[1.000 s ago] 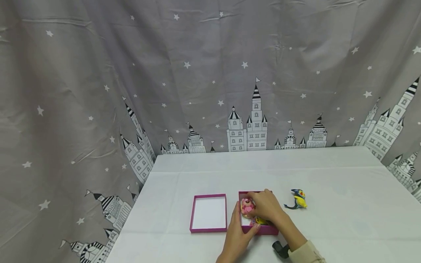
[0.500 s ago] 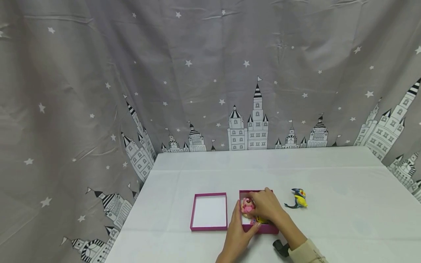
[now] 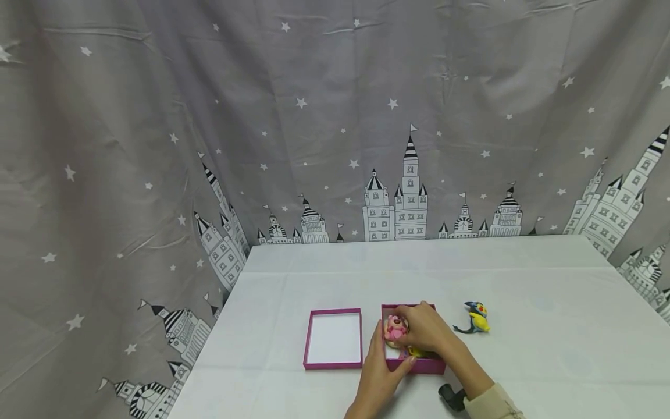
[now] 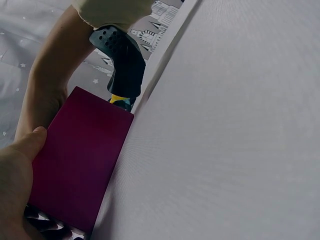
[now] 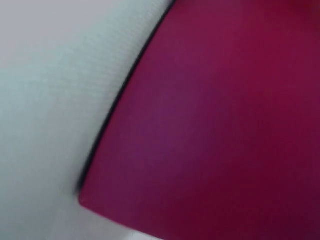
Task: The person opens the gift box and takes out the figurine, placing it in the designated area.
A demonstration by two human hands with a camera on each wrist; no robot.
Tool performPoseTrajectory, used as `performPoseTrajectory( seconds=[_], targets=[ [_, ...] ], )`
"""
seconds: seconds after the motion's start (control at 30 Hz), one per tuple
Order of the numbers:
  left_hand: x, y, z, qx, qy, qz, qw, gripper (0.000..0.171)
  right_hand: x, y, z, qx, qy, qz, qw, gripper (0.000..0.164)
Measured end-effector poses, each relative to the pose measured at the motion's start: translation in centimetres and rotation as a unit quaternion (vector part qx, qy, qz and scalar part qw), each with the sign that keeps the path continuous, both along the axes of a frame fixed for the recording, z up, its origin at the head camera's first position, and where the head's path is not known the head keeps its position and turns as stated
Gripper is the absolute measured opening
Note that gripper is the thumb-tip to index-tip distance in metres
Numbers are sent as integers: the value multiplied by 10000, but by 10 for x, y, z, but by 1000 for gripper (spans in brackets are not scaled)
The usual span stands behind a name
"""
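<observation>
A magenta open box (image 3: 428,366) with a white inside sits on the table in the head view. My left hand (image 3: 376,372) grips its near left corner, thumb on the front wall and fingers along the left side. Inside the box my right hand (image 3: 426,329) holds a pink bear figurine (image 3: 395,329) at its right side. A yellow piece (image 3: 416,352) and a pink one lie near the front wall, partly hidden. In the left wrist view, my left thumb (image 4: 35,142) presses the box's wall (image 4: 82,160). Only the box's outer wall (image 5: 200,125) fills the right wrist view.
Left of the box lies a shallow magenta-rimmed lid (image 3: 332,366), white side up. A blue and yellow figurine (image 3: 477,319) with a long tail lies to the right. A dark wrist device (image 3: 451,397) sits by my right sleeve. A grey castle-print curtain (image 3: 314,139) hangs behind the white table (image 3: 523,291).
</observation>
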State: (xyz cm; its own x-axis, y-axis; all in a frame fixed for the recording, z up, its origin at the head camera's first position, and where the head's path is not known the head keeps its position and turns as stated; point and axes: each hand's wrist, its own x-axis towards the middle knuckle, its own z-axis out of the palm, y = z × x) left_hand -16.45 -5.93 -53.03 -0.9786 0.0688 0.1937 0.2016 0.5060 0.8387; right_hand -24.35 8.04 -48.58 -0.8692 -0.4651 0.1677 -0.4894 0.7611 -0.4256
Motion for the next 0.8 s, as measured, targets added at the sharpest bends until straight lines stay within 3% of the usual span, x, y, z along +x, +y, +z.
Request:
performPoseTrajectory(
  seconds=[0.8],
  targets=[
    [0,1,0,-18,-106,38,9999,94,-8,7,7,-128,-370,589,9975,52]
  ],
)
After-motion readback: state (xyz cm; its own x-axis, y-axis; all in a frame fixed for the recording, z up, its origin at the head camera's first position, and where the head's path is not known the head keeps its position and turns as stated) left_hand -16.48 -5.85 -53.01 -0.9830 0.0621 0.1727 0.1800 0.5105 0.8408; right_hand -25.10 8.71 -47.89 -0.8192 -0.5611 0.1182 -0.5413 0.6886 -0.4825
